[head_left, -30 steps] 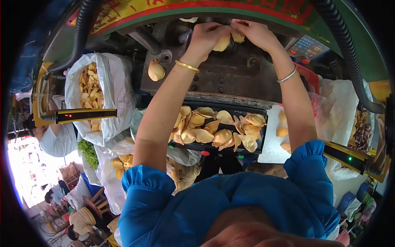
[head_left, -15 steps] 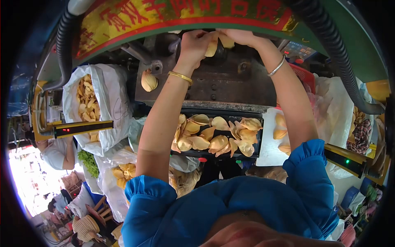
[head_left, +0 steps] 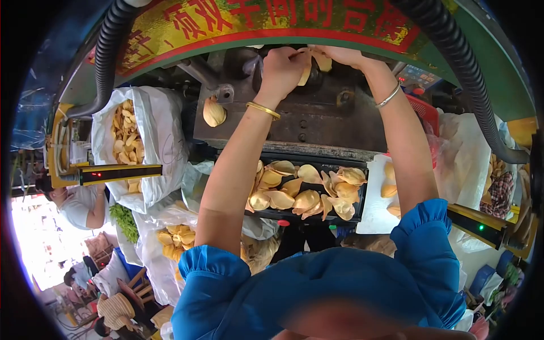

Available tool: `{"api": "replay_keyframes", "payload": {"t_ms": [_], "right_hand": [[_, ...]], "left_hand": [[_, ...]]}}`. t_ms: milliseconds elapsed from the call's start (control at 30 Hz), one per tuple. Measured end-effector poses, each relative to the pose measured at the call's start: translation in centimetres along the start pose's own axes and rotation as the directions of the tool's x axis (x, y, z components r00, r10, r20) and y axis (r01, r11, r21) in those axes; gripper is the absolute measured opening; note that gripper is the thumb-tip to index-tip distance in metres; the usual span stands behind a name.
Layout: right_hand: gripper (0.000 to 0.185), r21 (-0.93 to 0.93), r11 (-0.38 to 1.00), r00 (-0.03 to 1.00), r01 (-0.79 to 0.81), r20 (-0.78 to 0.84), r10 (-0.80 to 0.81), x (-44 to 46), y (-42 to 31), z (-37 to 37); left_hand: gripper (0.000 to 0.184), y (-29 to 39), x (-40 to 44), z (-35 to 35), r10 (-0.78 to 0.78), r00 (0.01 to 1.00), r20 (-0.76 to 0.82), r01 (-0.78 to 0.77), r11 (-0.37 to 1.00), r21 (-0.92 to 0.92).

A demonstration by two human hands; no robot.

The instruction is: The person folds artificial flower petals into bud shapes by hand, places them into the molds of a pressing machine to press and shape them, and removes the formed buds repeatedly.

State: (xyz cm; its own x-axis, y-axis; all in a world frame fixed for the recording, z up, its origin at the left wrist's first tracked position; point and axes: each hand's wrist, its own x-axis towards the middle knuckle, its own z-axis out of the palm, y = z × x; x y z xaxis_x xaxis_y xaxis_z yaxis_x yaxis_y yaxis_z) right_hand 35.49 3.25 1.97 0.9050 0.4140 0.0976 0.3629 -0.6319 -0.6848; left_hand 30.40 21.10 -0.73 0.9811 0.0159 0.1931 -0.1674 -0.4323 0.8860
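Observation:
My left hand [head_left: 281, 72], with a gold bangle at the wrist, is under the machine's front panel, its fingers pinched on a pale yellow petal-shaped piece [head_left: 305, 73]. Close beside it, my right hand [head_left: 344, 55] reaches in from the other side. Its fingertips are at a second petal-shaped piece [head_left: 323, 62] and are partly hidden by the panel. Both pieces hang over a dark mould [head_left: 315, 79] on the metal machine bed [head_left: 272, 124]. To the left on the bed lies a small stack of petals [head_left: 214, 112]. Nearer me, a black tray [head_left: 358, 211] holds several curved yellow petals [head_left: 306, 199].
A white sack [head_left: 164, 122] of petals stands left, with another bag of yellow pieces [head_left: 177, 238] below. Sensor bars [head_left: 122, 173] flank both sides. A white board [head_left: 374, 195] bears more petals. Black corrugated hoses [head_left: 107, 62] run overhead. Other people [head_left: 82, 207] are at far left.
The head view has shifted slightly, so the machine, tray and bags appear a little further right and mostly lower. My hands stay at the petals over the mould.

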Motion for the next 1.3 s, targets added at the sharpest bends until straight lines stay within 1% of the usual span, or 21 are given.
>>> {"api": "replay_keyframes", "payload": {"t_ms": [67,133,200,233,367,400,467,533,633,700,800,867,900,933,967,1033,1067,1100,1133,1200,1300], "right_hand": [[0.037,-0.042,0.999,1.0,-0.001,0.019,0.002,-0.3,-0.2,-0.2],[0.029,-0.038,0.993,0.969,0.113,-0.217,-0.118,-0.9,0.8,1.1],[0.021,-0.053,0.973,0.876,0.226,-0.426,-0.227,-1.0,1.7,2.2],[0.021,-0.055,0.97,0.88,0.236,-0.413,-0.237,-0.9,1.5,2.3],[0.031,0.434,0.882,0.983,0.185,-0.097,-0.158,-0.9,1.2,4.0],[0.031,0.442,0.878,0.983,0.182,-0.085,-0.16,-0.9,1.1,4.0],[0.039,0.063,0.96,0.962,0.272,-0.059,-0.268,-0.6,0.8,3.5],[0.047,-0.299,0.888,0.93,0.35,0.002,-0.366,-0.6,0.8,3.9],[0.063,-0.274,0.876,0.914,0.397,0.034,-0.404,-0.1,1.7,4.8],[0.07,-0.248,0.93,0.96,0.272,0.005,-0.279,-0.5,0.9,4.6],[0.066,-0.204,0.93,0.948,0.305,-0.032,-0.317,0.0,0.5,5.1],[0.063,-0.172,0.935,0.942,0.309,-0.078,-0.326,-0.6,0.6,5.1],[0.056,0.064,0.954,0.941,0.294,-0.197,-0.277,-2.4,-0.6,5.2],[0.05,0.269,0.908,0.926,0.321,-0.29,-0.241,-4.0,-3.3,4.8],[0.05,0.248,0.904,0.92,0.348,-0.277,-0.278,-5.7,-4.4,5.0],[0.035,0.334,0.837,0.805,0.434,-0.56,-0.194,-7.9,-5.9,6.5],[0.03,0.516,0.813,0.923,0.27,-0.38,-0.065,-8.4,-8.3,7.7],[0.027,0.652,0.756,0.982,0.067,-0.176,0.065,-9.3,-11.6,9.1],[0.024,0.673,0.74,0.997,-0.021,-0.039,0.063,-9.0,-13.3,10.7],[0.024,0.714,0.697,0.998,-0.062,0.034,0.054,-7.3,-14.0,14.3],[0.023,0.799,0.594,0.996,-0.092,0.065,0.068,-6.6,-14.1,15.9]], "left_hand": [[0.018,-0.1,0.3,0.3,0.067,0.998,-0.005,-0.067,0.996,0.066],[0.016,0.2,0.2,0.5,0.077,0.997,0.017,-0.079,0.963,0.257],[0.014,0.2,-0.3,0.4,0.067,0.997,0.033,-0.075,0.895,0.439],[0.014,0.4,-0.9,0.1,0.059,0.998,0.019,-0.061,0.898,0.436],[0.016,1.3,-4.1,-1.1,0.453,0.883,-0.125,-0.196,0.597,0.778],[0.019,0.9,-5.2,-1.7,0.436,0.884,-0.167,-0.193,0.667,0.72],[0.023,-0.6,-7.6,-4.1,0.399,0.891,-0.217,-0.164,0.728,0.665],[0.022,-2.7,-10.7,-7.3,0.283,0.906,-0.314,-0.088,0.854,0.513],[0.023,-8.4,-12.7,-11.8,0.16,0.901,-0.403,0.074,0.86,0.506],[0.024,-11.8,-12.5,-14.9,0.067,0.869,-0.491,0.185,0.875,0.448],[0.023,-13.1,-10.5,-14.8,0.148,0.82,-0.552,0.209,0.821,0.531],[0.021,-12.4,-9.7,-14.4,-0.068,0.886,-0.459,0.379,0.678,0.63],[0.021,-12.7,-9.8,-14.2,-0.067,0.884,-0.462,0.372,0.699,0.611],[0.021,-13.3,-9.6,-14.8,-0.114,0.884,-0.454,0.325,0.847,0.421],[0.021,-14.2,-9.8,-15.4,-0.156,0.889,-0.431,0.276,0.932,0.233],[0.022,-16.0,-10.8,-17.2,-0.212,0.906,-0.366,0.173,0.975,-0.137],[0.022,-16.0,-11.8,-17.7,-0.223,0.908,-0.355,0.191,0.974,-0.123],[0.021,-15.2,-12.7,-17.7,-0.274,0.911,-0.307,0.175,0.934,-0.312],[0.02,-13.9,-13.2,-17.4,-0.312,0.915,-0.257,0.152,0.854,-0.498],[0.018,-11.5,-13.1,-16.9,-0.348,0.923,-0.166,0.075,0.585,-0.808],[0.016,-9.7,-14.6,-15.2,-0.289,0.95,-0.115,0.055,0.52,-0.852]]}}
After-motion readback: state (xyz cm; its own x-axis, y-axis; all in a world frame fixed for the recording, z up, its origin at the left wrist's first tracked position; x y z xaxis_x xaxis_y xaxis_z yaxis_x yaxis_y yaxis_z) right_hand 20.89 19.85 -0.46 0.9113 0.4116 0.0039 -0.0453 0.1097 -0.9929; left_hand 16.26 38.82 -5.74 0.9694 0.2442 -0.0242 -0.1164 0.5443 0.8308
